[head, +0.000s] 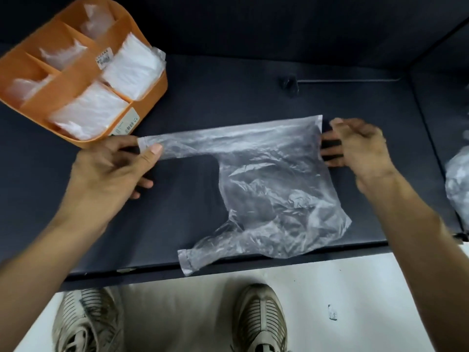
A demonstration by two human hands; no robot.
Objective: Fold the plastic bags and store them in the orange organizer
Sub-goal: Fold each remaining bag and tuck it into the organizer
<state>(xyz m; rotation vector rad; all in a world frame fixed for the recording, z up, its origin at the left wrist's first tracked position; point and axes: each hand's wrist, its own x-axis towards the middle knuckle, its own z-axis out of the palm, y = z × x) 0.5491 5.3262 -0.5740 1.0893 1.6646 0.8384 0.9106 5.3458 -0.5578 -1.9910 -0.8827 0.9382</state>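
The orange organizer [76, 72] is sitting at the bench's [228, 85] far left, its compartments holding folded bags [132, 66]. More crumpled plastic [458, 184] is lying at the right edge. A clear plastic bag [266, 179] is lying spread mid-bench; the left hand [114, 168] is pinching its handle strip between thumb and fingers, and the right hand [360, 146] is gripping its bottom edge.

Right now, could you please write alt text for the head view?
Two hands spread a clear bag on a dark table: left hand pinches a handle, right hand holds the bottom edge. An orange organizer with folded bags sits far left.
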